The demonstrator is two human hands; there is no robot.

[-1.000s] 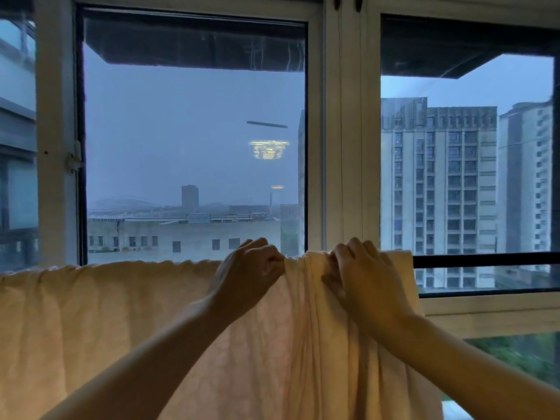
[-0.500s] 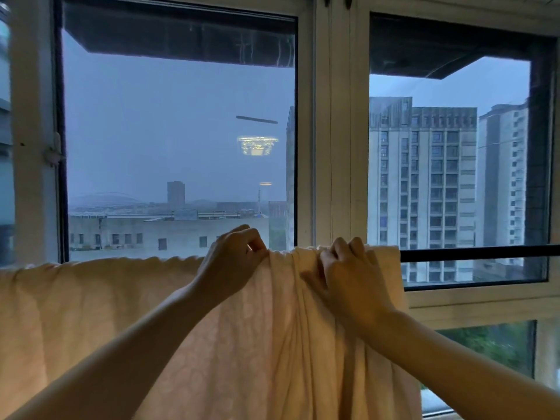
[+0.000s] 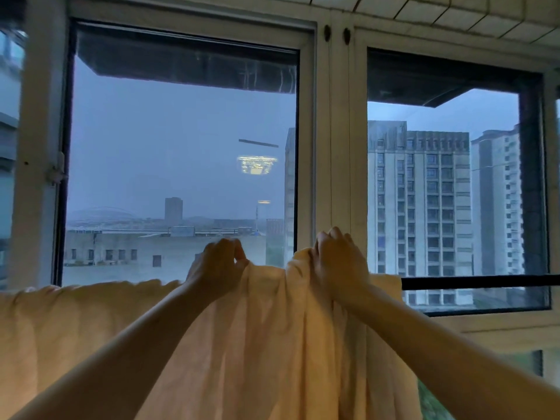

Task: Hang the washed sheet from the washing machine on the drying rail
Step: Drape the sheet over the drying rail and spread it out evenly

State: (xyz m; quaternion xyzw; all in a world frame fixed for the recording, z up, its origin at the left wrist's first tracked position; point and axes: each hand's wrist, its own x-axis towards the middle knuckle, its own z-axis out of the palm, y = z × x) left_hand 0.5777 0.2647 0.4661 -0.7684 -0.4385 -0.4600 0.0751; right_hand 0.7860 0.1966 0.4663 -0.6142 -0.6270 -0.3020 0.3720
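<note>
The pale cream, crinkled cotton sheet [image 3: 272, 344] is the biggest thing I have in view. It hangs draped over the dark, straight metal drying rail [image 3: 478, 281], with its top fold running along the rail from the far left to a little past my right wrist. Its folds drop straight down below the rail. Only the bare right end of the rail shows. The rest is under cloth, so I take it, without being able to check, that the rail carries on level beneath the fold.

The sheet's long axis lies along the rail, left to right across my reach, and any spreading will have to travel that way. Left of my hands the fold lies fairly flat on the rail. Between and under my hands the cloth is gathered into thick vertical pleats, and the sheet ends just right of them, leaving bare rail beyond.

Both hands are up at the rail line, on the near side of the fold and equally close to it. My right hand [image 3: 339, 265] is clenched round a bunch of the gathered edge and lifts it slightly above the rail. My left hand [image 3: 216, 268] pinches the top fold between thumb and fingertips, just left of that bunch. As I judge it, the right hand is better placed to draw the gathered cloth toward the bare end.
</note>
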